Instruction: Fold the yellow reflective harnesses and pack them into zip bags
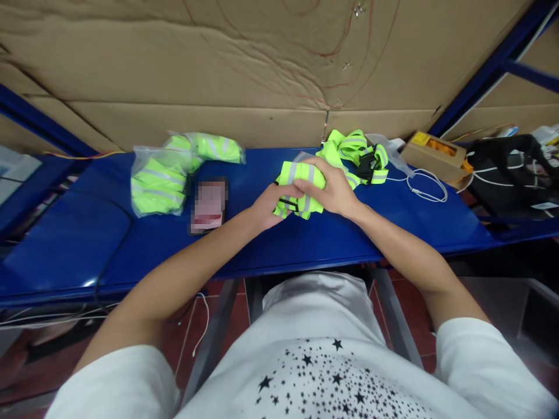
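Note:
Between my two hands is a folded bundle of neon-yellow reflective strap (301, 174) with silver stripes and black trim, held just above the blue table. My left hand (267, 205) grips its left side, thumb lying across the front. Wrapped over its top right is my right hand (334, 187), its thumb pressed on the front near the other thumb. Behind my right hand lies a loose heap of the same neon strap (349, 145) with a black buckle (367, 165). Clear plastic bags (158, 181) with folded neon straps inside rest to the left.
A phone with a blurred screen (209, 205) lies on the blue table (257, 250). To the right are a clear plastic bag (388, 150), a white cable (428, 185), an open cardboard box (437, 154) and a black bag (506, 169). A cardboard wall (218, 70) stands behind.

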### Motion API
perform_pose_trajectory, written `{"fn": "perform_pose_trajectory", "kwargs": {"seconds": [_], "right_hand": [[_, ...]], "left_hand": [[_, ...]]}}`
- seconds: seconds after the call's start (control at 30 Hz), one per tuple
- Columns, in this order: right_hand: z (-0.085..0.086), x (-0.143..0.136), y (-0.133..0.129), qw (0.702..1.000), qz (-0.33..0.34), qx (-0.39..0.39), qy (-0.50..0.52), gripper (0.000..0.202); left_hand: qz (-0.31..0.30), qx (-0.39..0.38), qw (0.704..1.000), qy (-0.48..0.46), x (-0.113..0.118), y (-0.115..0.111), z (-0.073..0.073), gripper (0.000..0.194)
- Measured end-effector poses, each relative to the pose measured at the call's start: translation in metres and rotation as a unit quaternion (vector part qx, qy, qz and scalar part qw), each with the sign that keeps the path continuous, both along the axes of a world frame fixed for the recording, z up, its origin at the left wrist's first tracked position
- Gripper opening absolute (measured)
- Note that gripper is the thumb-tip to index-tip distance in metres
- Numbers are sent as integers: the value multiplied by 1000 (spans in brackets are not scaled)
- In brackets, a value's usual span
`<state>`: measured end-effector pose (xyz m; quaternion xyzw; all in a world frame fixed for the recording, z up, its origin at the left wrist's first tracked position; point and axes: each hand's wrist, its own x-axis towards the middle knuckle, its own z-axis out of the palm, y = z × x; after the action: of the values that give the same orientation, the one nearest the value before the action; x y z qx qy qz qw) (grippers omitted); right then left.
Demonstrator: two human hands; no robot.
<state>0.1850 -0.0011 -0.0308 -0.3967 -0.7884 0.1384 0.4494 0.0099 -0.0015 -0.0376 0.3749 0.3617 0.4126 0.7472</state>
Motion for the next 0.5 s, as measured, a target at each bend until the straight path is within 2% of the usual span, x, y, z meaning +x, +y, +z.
{"fn": "perform_pose_trajectory", "kwargs": {"seconds": [0.13, 0.27, 0.33, 0.43, 0.5], "right_hand": [[0, -1, 4, 998, -19, 64, 7, 46], [2, 0, 2, 993, -37, 112, -16, 47], [1, 2, 0, 989, -43, 141, -33, 47], [-6, 2, 0, 981, -68, 173, -63, 46], [-15, -2, 1, 976, -64, 189, -88, 39]], "left_hand": [[0, 32, 999, -37, 5, 0, 0, 28], [25, 40, 997, -63, 6, -2, 2, 20], [18, 47, 995, -90, 6, -5, 6, 17], [-5, 72, 987, -142, 4, -12, 13, 18], [-3, 91, 983, -158, 2, -15, 18, 25]]}}
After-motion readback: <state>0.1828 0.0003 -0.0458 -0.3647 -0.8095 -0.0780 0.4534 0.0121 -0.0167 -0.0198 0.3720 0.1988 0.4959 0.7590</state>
